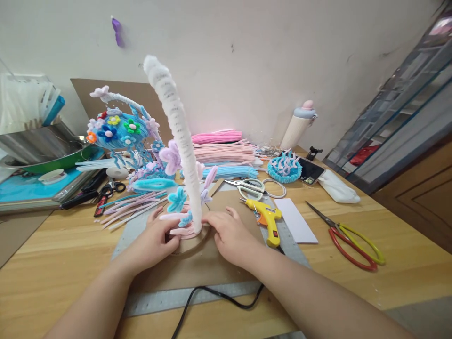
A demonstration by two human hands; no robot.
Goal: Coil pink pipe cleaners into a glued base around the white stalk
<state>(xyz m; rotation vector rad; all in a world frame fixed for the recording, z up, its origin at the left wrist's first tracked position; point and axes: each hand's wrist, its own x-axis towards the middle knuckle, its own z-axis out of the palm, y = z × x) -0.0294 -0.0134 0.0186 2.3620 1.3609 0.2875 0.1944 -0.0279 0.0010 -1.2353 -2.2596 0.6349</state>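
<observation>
With left hand point(160, 239) closed, grips the left edge of a round cardboard base point(192, 245); with right hand point(235, 241), rests half-curled fingers at the right edge, beside the foot of a fuzzy white stem point(183, 136). Cannot confirm a firm grip on that side. Has base lying on a brown cardboard sheet point(169, 275), with stem standing, top leaning left, near a blue flower point(177, 200). To the right, note yellow glue gun point(270, 216), white card point(295, 221) and red-and-yellow-handled scissors point(334, 226).

The white stem point(182, 141) looks fuzzy, the cardboard point(197, 270) matt.
</observation>
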